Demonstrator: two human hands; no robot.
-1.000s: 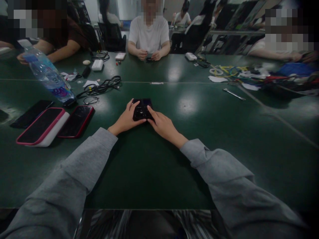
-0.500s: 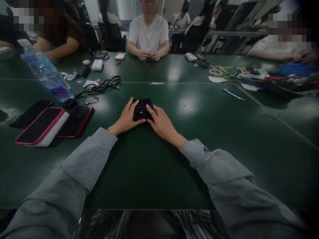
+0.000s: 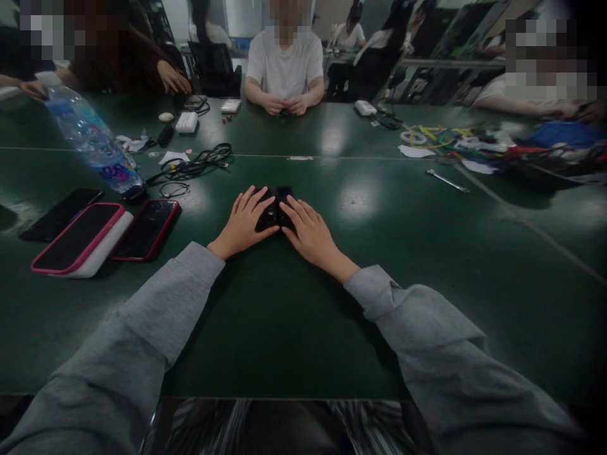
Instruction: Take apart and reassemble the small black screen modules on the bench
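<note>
Two small, glossy black boxes lie side by side on the green table point(image 3: 284, 328), with a narrow gap between them; their exact kind cannot be made out. My left hand point(image 3: 243, 218) is closed over the left black box point(image 3: 266, 217), thumb along the near edge and fingers across the top. The right black box point(image 3: 284, 191) is under my right hand point(image 3: 310, 232), its thumb at the near side and fingers bent over the top. Both hands cover much of the boxes.
Left of my hands lie a red-edged phone point(image 3: 148, 230), a pink-rimmed phone point(image 3: 78, 237) and a dark phone point(image 3: 61, 215). Behind them stand a water bottle point(image 3: 95, 139) and black cables point(image 3: 199, 163). A wrench point(image 3: 447, 181) and tangled wires point(image 3: 502, 148) are rightward. People sit opposite.
A gap now shows between the two black boxes, which looked joined before. My left fingers have moved further over the left box. The person at far left has raised a hand.
</note>
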